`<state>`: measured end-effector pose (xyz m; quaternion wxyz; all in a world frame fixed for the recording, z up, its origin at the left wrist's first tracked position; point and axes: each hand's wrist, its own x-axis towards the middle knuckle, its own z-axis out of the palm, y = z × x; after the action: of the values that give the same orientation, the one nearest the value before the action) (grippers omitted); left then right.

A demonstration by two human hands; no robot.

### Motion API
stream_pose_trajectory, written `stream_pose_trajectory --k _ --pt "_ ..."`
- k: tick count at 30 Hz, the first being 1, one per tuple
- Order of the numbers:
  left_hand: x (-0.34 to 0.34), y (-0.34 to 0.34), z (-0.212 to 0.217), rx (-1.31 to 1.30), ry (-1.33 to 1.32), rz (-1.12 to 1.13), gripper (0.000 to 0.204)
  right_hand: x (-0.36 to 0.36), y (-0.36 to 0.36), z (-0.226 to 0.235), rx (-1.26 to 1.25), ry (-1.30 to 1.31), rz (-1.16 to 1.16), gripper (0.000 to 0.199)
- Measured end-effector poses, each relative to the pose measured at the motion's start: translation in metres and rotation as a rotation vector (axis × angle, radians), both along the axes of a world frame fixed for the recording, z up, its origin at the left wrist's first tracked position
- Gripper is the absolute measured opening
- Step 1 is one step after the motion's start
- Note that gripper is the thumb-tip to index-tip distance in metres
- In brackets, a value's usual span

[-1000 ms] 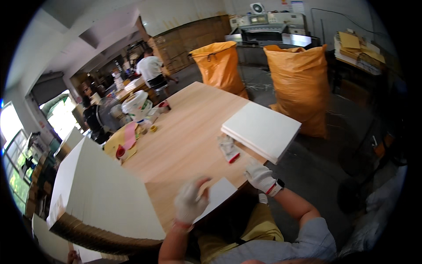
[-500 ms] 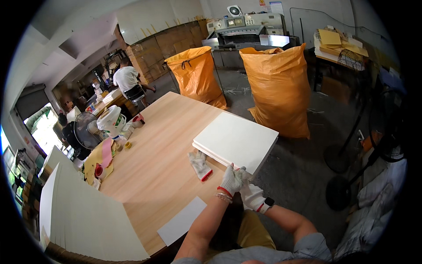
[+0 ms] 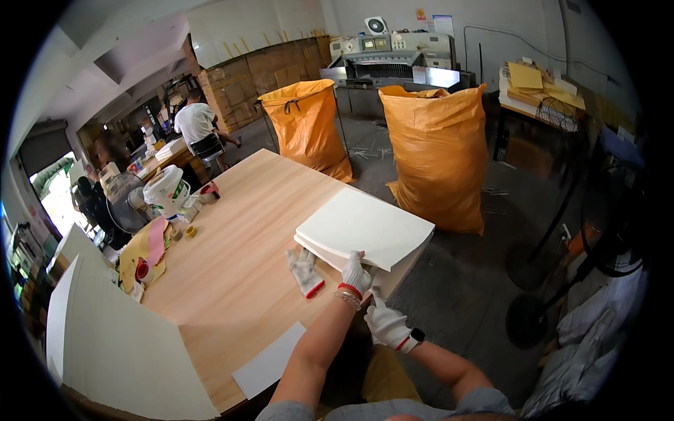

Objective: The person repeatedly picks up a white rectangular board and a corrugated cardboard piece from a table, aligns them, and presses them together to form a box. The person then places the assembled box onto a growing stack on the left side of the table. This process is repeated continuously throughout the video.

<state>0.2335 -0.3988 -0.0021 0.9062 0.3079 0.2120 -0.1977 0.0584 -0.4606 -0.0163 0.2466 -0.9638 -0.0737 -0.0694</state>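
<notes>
Your left hand (image 3: 356, 275), in a white knit glove with a red cuff, pinches the near edge of the white sheet stack (image 3: 365, 224), thumb on top; the fingers beneath are hidden. The stack lies flat at the right side of the wood-grain table (image 3: 232, 231), its top layer skewed over the layers under it.

Your right hand (image 3: 387, 325), gloved alike, is off the stack, just beside the table's near edge. Index finger extends toward that edge; cannot tell whether the other fingers are spread or closed.

Spare glove (image 3: 305, 274): on the table, just left of your left hand. Loose white sheet (image 3: 268, 361): flat near the front edge, beside your left forearm. Tall pile of white board (image 3: 119, 344): table's left end. Two orange sacks (image 3: 305, 130): on the floor beyond the table.
</notes>
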Motion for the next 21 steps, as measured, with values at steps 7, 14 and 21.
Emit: stream_pose_trajectory --k 7,14,21 --pt "0.019 0.008 0.025 -0.076 -0.042 0.129 0.017 0.010 -0.003 -0.002 0.040 -0.110 0.030 0.020" --pt "0.012 0.162 0.059 -0.163 -0.229 -0.003 0.016 0.061 -0.013 0.060 1.401 0.266 -0.261 0.049" --pt "-0.149 0.353 0.060 0.085 -0.267 0.028 0.044 0.118 0.055 0.097 1.071 0.430 0.347 0.039"
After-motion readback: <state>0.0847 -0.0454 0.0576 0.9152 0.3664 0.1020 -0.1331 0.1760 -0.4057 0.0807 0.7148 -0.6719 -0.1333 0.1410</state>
